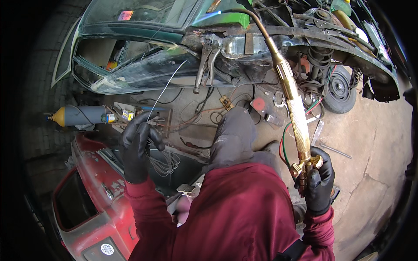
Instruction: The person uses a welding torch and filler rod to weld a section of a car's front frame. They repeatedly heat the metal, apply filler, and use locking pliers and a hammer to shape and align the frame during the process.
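My right hand (321, 180), in a black glove, is closed around the valve end of a brass gas torch (296, 115). The torch points up and away, and its bent neck ends in a small blue-white flame (211, 16) by the green car body (143, 69). In my gloved left hand (137, 150), fingers pinched, is a thin welding wire (167, 84). Its free end reaches up toward the bodywork, apart from the flame. The rest hangs in a loose coil (166, 164) below the fingers. Locking pliers (204, 65) are clamped on the body's edge.
Red and green hoses (284, 143) run beside the torch. Cables cross the floor ahead. A grey gas cylinder (82, 116) with a yellow top lies at left, above a red car (93, 195). A wheel (339, 90) lies at right, near a coil spring (320, 56).
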### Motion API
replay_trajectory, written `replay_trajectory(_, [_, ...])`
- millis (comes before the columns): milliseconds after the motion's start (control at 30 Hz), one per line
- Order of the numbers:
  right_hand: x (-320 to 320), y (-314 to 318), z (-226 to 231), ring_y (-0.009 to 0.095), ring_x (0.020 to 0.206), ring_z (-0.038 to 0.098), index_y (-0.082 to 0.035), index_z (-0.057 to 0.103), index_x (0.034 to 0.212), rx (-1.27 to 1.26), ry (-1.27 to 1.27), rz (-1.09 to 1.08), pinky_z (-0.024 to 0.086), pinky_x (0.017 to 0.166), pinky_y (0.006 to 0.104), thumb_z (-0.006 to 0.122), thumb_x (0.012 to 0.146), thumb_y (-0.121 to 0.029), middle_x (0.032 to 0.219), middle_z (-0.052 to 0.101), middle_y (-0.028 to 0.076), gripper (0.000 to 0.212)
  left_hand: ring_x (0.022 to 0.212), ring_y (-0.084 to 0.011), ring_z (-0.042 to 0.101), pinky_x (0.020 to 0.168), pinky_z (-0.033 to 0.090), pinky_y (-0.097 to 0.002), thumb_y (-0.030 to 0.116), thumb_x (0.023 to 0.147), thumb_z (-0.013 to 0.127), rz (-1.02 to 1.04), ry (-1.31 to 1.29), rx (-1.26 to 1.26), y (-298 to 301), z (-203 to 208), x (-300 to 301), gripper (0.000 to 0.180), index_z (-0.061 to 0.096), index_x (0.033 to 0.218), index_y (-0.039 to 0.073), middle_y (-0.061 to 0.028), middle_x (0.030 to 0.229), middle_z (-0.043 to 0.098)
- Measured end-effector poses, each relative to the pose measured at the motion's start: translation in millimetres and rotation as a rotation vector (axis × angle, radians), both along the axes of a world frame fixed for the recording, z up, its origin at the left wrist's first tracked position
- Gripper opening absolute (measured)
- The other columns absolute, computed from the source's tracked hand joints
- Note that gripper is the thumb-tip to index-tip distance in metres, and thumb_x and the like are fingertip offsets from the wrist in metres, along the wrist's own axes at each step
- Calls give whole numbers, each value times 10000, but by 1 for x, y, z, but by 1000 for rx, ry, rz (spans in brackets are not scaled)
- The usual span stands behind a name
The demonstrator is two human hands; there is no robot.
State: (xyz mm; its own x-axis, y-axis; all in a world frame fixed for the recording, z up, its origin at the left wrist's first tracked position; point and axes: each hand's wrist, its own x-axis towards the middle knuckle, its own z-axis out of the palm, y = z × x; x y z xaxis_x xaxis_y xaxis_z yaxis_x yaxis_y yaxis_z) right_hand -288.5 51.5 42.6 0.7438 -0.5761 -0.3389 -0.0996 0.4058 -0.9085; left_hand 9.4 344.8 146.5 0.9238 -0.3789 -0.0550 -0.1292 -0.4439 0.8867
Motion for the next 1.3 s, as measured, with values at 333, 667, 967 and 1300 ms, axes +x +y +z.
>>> replay_trajectory(333, [-15, 29, -2, 71, 735, 614, 11, 572, 1439, 56, 19, -84, 490, 625, 236, 760, 1044, -424, 992, 711, 54, 616, 654, -129, 626, 619, 520, -282, 195, 1147, 521, -101, 2, -59, -21, -14, 46, 374, 665, 1375, -65, -74, 776, 660])
replay_trajectory(667, [74, 106, -4, 58, 669, 587, -17, 618, 1383, -33, 214, -333, 460, 553, 229, 714, 1068, -342, 881, 690, 33, 462, 645, -115, 643, 611, 519, -267, 218, 1143, 537, -290, 150, -61, -21, -84, 173, 357, 684, 1331, -48, -91, 816, 705])
replay_trajectory(967, [123, 182, 12, 122, 866, 674, 24, 661, 1309, -302, 450, -572, 543, 782, 298, 649, 1090, -310, 1060, 739, 85, 400, 660, -103, 610, 633, 506, -269, 222, 1151, 539, -382, 246, -70, -30, -151, 244, 345, 709, 1294, -42, -56, 795, 681])
replay_trajectory(1300, [95, 158, 13, 132, 900, 682, 23, 655, 1328, -183, 388, -501, 557, 801, 311, 684, 1064, -390, 1064, 735, 73, 490, 686, -100, 626, 656, 523, -271, 211, 1150, 543, -332, 294, -272, -27, -161, 226, 341, 690, 1306, -55, -55, 807, 690])
